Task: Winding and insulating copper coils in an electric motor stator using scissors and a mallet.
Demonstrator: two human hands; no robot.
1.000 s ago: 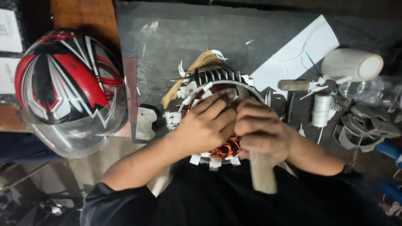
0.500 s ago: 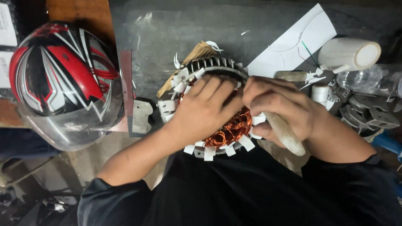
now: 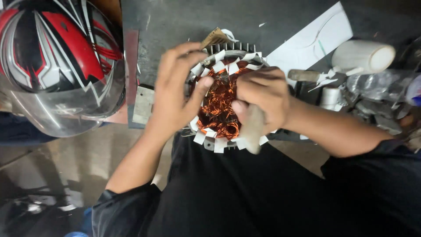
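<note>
Stator (image 3: 221, 101): round metal core, copper windings (image 3: 219, 105) tangled in the bore, white insulation paper tabs (image 3: 206, 136) sticking out around the rim. Sits at near edge of grey surface (image 3: 175, 26), partly over the lap, tilted toward the camera.

Left hand (image 3: 175, 94): cupped over left rim of stator, fingers spread and curled across the top edge, thumb (image 3: 199, 90) pressing in toward the windings. Grip loose, bracing the core, not closed around it.

Right hand (image 3: 263, 98): fisted over right side of stator, knuckles up. Grip closed on a pale wooden stick (image 3: 252, 129), lower end poking out below the fist over the bottom rim. Upper end hidden by hand; cannot tell whether it touches the copper.

Around:
- Red, black and white helmet (image 3: 57, 61) with clear visor, far left, well apart from stator.
- Small metal plate (image 3: 142, 105) just left of left wrist.
- White paper sheet (image 3: 315, 39) behind right hand.
- White paper roll (image 3: 364, 57) lying on its side, far right.
- Small grey cylinder (image 3: 331, 96) and clutter of metal parts (image 3: 381, 109) beyond right forearm.
- Tan brush-like piece (image 3: 212, 37) behind stator, touching its far rim.
</note>
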